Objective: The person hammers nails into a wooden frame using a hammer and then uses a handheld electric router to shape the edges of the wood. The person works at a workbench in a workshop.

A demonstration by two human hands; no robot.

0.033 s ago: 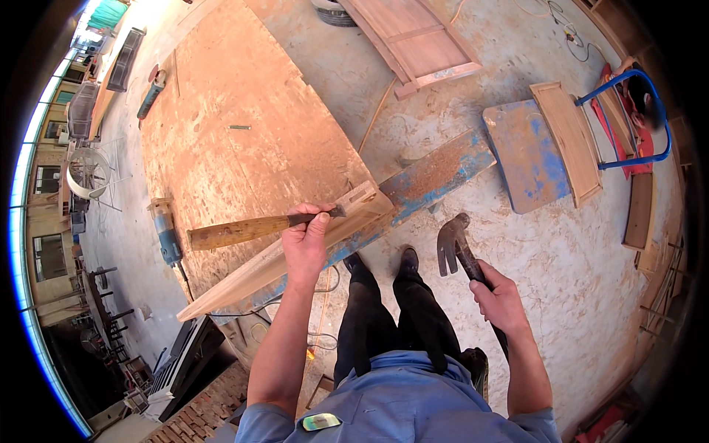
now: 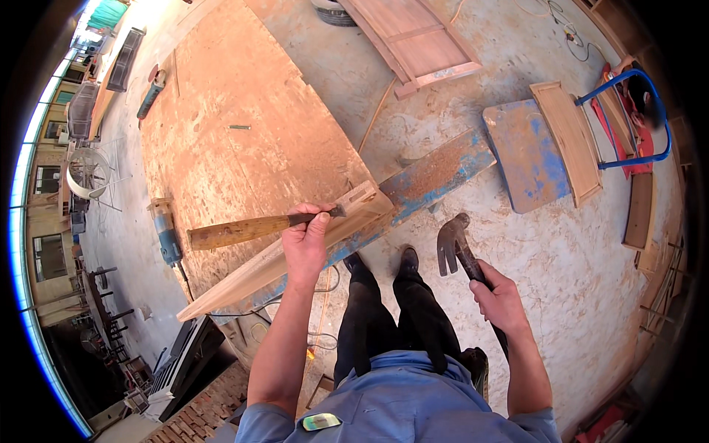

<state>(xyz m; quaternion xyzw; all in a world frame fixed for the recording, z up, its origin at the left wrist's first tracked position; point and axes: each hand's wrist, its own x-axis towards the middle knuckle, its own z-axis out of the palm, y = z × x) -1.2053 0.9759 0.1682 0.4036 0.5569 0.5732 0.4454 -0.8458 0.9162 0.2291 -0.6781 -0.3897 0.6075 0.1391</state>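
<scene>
My left hand (image 2: 305,242) is closed on a wood-handled chisel (image 2: 240,232), gripping it near the metal shank. The chisel lies nearly level across a pale timber piece (image 2: 295,255), its tip close to a slot cut near the timber's right end. That timber rests along the near edge of a plywood-topped bench (image 2: 244,170). Lower on the right, my right hand (image 2: 496,295) wraps round the dark handle of a claw hammer (image 2: 456,247). The hammer is held in the air over the floor, apart from the chisel and the timber.
A rusty blue-painted beam (image 2: 436,173) runs right from the bench toward a blue-stained board (image 2: 526,155). On the bench lie a corded blue power tool (image 2: 167,235), an angle grinder (image 2: 152,92) and a small green rod (image 2: 239,127). A wooden panel (image 2: 413,40) stands beyond.
</scene>
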